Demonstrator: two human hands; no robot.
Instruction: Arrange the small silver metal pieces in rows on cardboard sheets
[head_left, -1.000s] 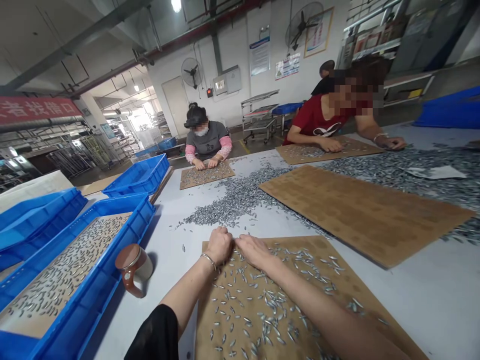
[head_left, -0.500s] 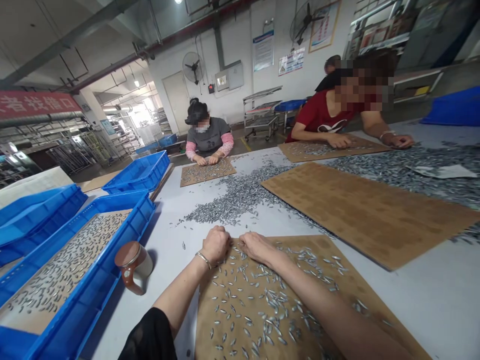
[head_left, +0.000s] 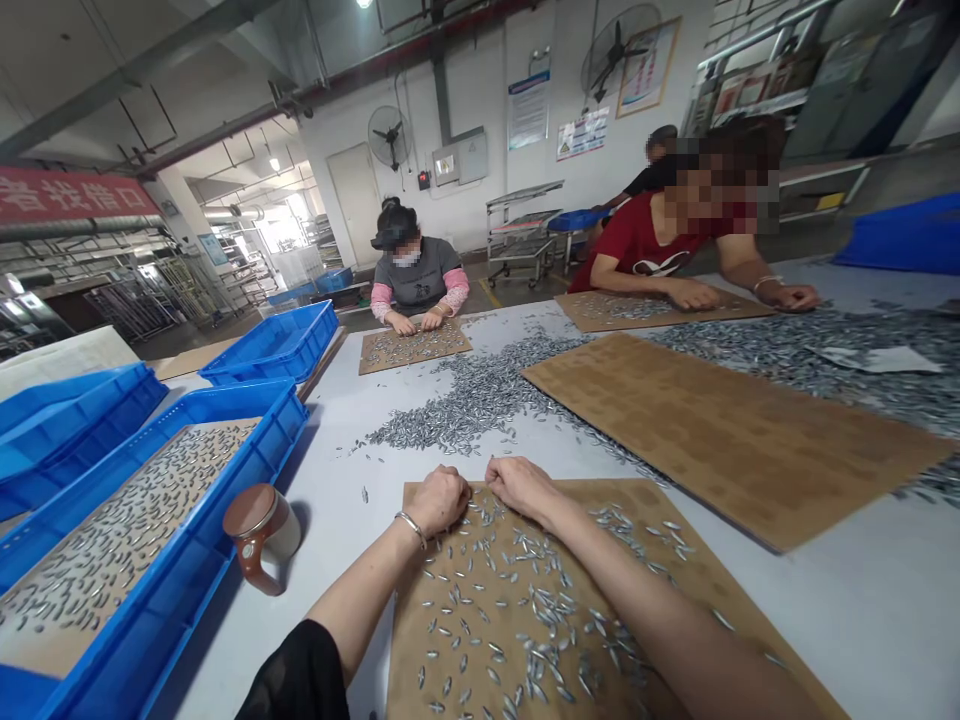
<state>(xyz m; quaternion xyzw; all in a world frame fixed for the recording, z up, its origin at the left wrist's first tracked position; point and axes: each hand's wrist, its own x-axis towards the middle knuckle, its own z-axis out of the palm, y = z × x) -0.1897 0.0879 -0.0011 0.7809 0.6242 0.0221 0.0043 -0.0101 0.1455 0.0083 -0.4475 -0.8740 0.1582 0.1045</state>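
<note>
My left hand [head_left: 442, 500] rests at the far left part of a brown board [head_left: 675, 620], its fingers curled down and mostly hidden behind the knuckles. Beside it, a small gap away, my right hand [head_left: 517, 487] is closed at the board's far edge, fingertips bent downward. Whatever either hand pinches is too small or hidden to make out. Many small, silvery, spindle-shaped metal pieces [head_left: 547, 605] lie scattered over the board, in looser rows at left and thicker clumps under my right forearm.
A lidded mug [head_left: 262, 535] stands left of my arm, beside a blue crate [head_left: 187, 610] holding a board of similar pieces. Beyond my hands lies a heap of pieces [head_left: 450, 410]. A bare brown board [head_left: 735, 440] lies at right. Two co-workers [head_left: 416, 275] sit across the table.
My left hand has shifted slightly right and nearer to me. My right hand has moved slightly right, and both stay closed near the board's far edge.
</note>
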